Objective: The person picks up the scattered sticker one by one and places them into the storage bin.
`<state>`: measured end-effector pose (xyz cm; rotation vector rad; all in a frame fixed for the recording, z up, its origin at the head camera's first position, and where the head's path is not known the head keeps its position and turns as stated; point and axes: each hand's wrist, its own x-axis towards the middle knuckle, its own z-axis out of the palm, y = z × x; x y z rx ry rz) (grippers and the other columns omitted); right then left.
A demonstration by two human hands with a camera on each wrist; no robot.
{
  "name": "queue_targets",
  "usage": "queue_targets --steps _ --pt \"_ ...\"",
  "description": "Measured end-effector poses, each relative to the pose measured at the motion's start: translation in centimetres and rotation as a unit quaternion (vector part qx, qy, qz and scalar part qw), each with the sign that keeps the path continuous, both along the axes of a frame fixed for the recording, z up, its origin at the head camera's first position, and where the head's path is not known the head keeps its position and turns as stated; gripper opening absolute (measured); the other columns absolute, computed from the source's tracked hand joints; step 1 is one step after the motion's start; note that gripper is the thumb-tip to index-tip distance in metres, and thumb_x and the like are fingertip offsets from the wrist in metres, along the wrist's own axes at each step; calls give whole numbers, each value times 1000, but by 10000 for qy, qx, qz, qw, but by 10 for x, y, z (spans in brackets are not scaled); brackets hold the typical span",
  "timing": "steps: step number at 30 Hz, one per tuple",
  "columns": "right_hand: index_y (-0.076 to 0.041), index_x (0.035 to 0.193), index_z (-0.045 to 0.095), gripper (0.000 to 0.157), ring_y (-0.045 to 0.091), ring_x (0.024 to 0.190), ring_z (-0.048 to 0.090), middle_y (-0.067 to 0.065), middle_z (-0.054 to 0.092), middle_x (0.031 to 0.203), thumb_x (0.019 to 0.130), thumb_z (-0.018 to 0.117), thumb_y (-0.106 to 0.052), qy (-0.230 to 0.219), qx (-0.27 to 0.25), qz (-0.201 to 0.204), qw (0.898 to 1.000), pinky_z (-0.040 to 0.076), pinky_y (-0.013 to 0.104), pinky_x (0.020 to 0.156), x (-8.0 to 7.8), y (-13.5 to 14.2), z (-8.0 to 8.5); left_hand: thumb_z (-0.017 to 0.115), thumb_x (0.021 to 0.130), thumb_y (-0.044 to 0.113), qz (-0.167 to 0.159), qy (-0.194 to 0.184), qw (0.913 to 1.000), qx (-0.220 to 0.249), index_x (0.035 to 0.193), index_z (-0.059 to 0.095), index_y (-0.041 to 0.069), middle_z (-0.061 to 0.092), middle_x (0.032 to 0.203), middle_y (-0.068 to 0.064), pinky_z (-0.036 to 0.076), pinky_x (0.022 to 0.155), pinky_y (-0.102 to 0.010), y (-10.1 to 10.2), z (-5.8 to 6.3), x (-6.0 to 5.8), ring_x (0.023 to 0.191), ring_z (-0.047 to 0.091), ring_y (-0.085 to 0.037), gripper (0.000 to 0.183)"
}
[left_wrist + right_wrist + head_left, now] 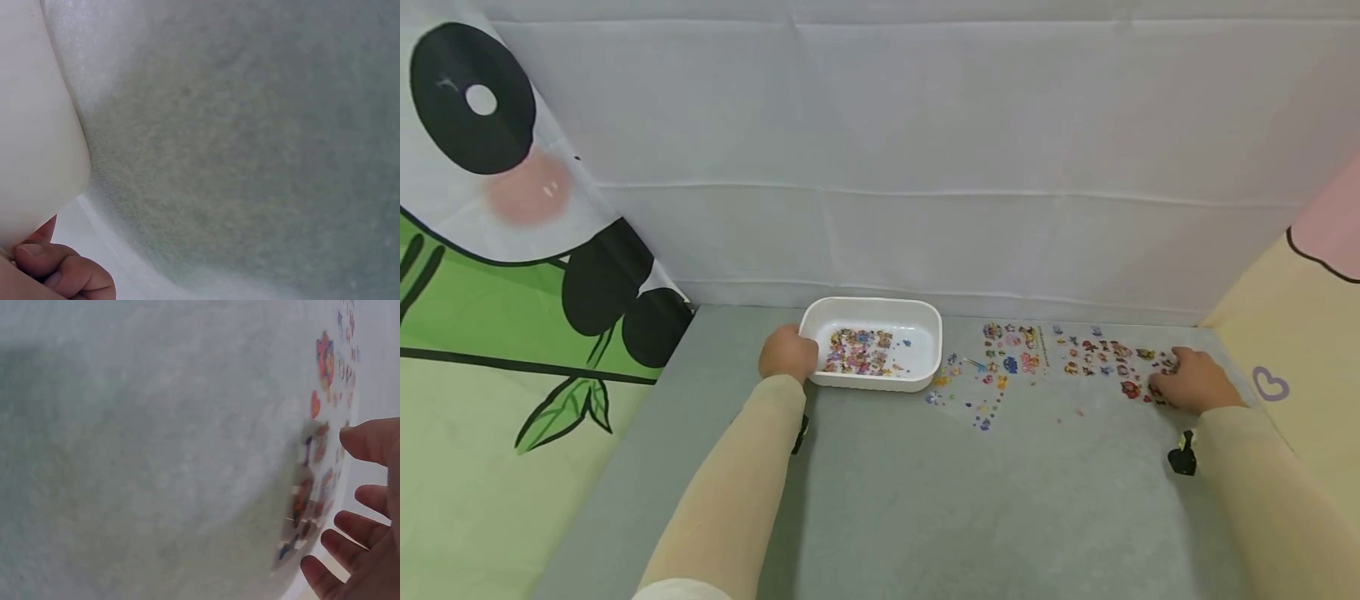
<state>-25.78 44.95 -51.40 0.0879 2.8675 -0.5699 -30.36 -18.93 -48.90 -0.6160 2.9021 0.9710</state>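
My left hand (pixel 787 353) grips the left end of a white plastic tub (pixel 872 383) standing at the back of the table. In the left wrist view, its curled fingers (pixel 69 265) are at the tub's corner. Inside the tub lies a pile of small colourful stickers (pixel 856 348). My right hand (pixel 1197 379) is over a clear sheet of colourful stickers (pixel 1130 389) at the far right and hides part of it. The right wrist view shows its thumb and fingers (pixel 359 531) apart and loosely bent beside the stickers, holding nothing.
More clear sticker sheets lie between tub and right hand, including a middle one (pixel 1028 363) and a slanted one (pixel 981 408). A loose pinkish bit (pixel 1080 412) lies in front on the grey table (pixel 962 517). White cloth (pixel 925 125) rises behind the table's back edge.
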Motion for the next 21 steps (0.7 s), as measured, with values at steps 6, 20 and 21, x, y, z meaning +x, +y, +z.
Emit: queue_targets --steps 6,20,21 --pt "29 143 24 84 68 122 37 53 32 137 96 58 -32 10 -14 -64 10000 36 74 97 -1 5 -4 51 96 14 -23 47 10000 -18 131 68 3 72 117 -18 54 86 -53 5 2 -1 101 67 -35 40" --pt "25 150 9 103 70 134 16 54 13 147 97 57 -49 -761 -38 276 9967 25 76 106 -13 1 -3 53 96 14 -8 11 10000 -89 132 68 2 72 116 -18 55 85 -52 3 3 2 100 68 -35 40" --pt "25 150 8 103 70 133 18 53 14 147 97 56 -49 -831 -64 249 9962 26 76 106 -13 0 -1 53 96 14 -8 7 10000 -90 132 68 2 72 116 -18 55 84 -52 2 3 2 100 68 -34 40"
